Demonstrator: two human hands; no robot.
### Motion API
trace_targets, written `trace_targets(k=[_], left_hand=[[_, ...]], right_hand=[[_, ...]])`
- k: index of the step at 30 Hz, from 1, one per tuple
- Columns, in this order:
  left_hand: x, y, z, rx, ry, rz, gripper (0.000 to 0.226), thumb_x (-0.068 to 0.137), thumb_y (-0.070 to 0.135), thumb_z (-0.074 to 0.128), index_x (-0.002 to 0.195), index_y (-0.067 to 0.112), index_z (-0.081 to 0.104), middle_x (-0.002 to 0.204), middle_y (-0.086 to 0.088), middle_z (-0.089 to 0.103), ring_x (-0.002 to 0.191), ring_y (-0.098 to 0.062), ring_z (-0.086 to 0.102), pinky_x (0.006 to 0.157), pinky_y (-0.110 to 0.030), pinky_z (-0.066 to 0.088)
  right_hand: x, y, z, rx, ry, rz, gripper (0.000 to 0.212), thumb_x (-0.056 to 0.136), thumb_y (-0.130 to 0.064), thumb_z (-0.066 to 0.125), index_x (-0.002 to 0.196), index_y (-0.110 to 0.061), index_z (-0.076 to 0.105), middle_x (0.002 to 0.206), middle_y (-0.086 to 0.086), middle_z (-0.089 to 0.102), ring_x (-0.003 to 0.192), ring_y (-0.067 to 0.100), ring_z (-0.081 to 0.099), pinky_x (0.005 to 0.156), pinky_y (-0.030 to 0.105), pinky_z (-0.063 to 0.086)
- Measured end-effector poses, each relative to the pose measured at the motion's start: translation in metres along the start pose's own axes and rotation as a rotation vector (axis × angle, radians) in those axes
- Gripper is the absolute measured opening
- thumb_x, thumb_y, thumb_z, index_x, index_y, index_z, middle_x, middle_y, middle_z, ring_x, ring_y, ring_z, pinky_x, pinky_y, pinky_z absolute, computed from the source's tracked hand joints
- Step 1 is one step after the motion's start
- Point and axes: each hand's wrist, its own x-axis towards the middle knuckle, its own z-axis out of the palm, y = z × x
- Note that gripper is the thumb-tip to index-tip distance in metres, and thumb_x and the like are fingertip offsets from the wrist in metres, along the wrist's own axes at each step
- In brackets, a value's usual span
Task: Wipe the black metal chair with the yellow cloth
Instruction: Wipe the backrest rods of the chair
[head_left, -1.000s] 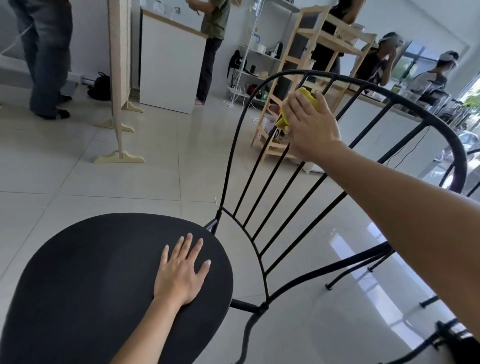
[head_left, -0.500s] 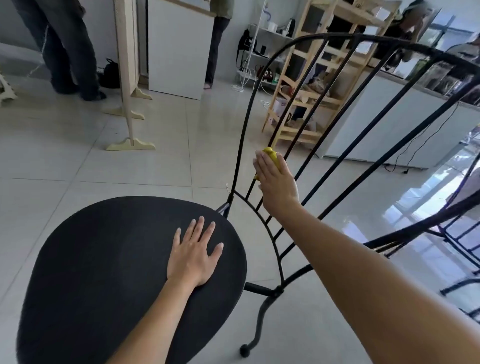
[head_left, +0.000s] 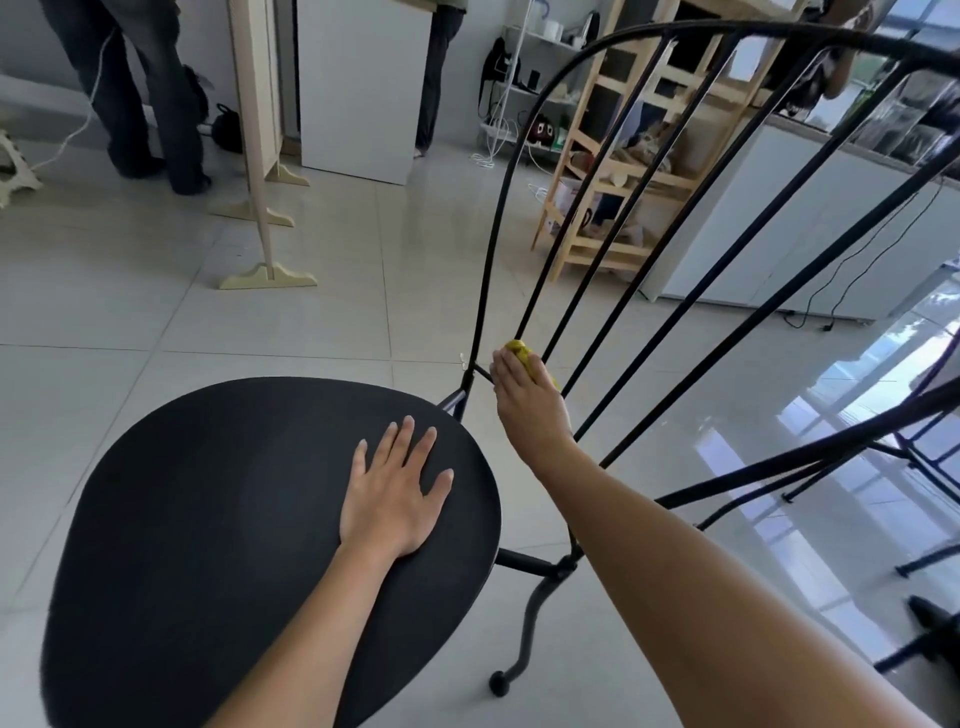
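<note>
1. Two people stand at the far left and centre, only their legs showing.
2. One black metal chair fills the near view; its round seat bears the left hand, laid flat with fingers spread, clasping nothing.
3. The right hand is clamped on one yellow cloth, pressed to the foot of a backrest spindle, near the seat's rear edge.
4. One wooden shelf unit behind the spindles holds assorted items, too small to tell.

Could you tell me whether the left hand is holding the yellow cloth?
No, the left hand lies flat on the seat.
</note>
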Motion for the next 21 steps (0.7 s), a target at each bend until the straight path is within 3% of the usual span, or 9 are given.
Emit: trace_targets(k=[5, 11, 16, 19, 21], left_hand=[[-0.001, -0.002, -0.002, -0.031, -0.013, 0.022, 0.062, 0.095, 0.054, 0.019, 0.15, 0.03, 0.007, 0.16, 0.006, -0.005, 0.146, -0.009, -0.007, 0.118, -0.038, -0.007], [-0.021, -0.003, -0.008, -0.025, -0.046, 0.055, 0.058, 0.098, 0.048, 0.017, 0.151, 0.026, 0.005, 0.16, 0.006, -0.004, 0.146, -0.009, -0.006, 0.119, -0.035, -0.004], [-0.058, -0.001, -0.006, 0.047, -0.053, 0.033, 0.059, 0.096, 0.048, 0.005, 0.15, 0.026, -0.001, 0.16, 0.005, -0.006, 0.147, -0.011, -0.007, 0.119, -0.037, -0.002], [-0.076, 0.004, -0.005, 0.073, -0.015, -0.001, 0.078, 0.079, 0.052, -0.016, 0.151, 0.026, 0.001, 0.16, 0.006, -0.004, 0.147, -0.011, -0.004, 0.118, -0.037, 0.001], [-0.082, 0.005, -0.003, 0.059, 0.002, -0.013, 0.083, 0.075, 0.051, -0.018, 0.15, 0.026, 0.004, 0.16, 0.006, -0.001, 0.147, -0.01, -0.002, 0.118, -0.037, 0.001]], right_hand=[[0.001, 0.011, -0.017, 0.244, 0.081, -0.038, 0.058, 0.091, -0.012, 0.055, 0.143, -0.002, 0.031, 0.15, 0.014, 0.034, 0.142, 0.028, 0.025, 0.115, 0.041, 0.022], [-0.033, 0.016, -0.053, 0.748, 0.16, 0.157, 0.052, 0.079, -0.001, 0.062, 0.128, -0.008, 0.046, 0.137, 0.007, 0.046, 0.134, 0.024, 0.034, 0.107, 0.037, 0.026], [-0.093, -0.022, -0.048, 0.981, 0.039, 0.286, 0.046, 0.079, -0.002, 0.057, 0.123, -0.01, 0.046, 0.132, 0.005, 0.047, 0.13, 0.024, 0.035, 0.108, 0.037, 0.03], [-0.127, -0.057, -0.031, 1.045, -0.089, 0.331, 0.046, 0.084, -0.009, 0.056, 0.127, -0.007, 0.039, 0.132, 0.007, 0.044, 0.128, 0.026, 0.038, 0.109, 0.035, 0.033], [-0.144, -0.078, -0.02, 1.047, -0.096, 0.36, 0.045, 0.086, -0.014, 0.058, 0.125, -0.008, 0.038, 0.13, 0.006, 0.046, 0.126, 0.026, 0.043, 0.106, 0.034, 0.037]])
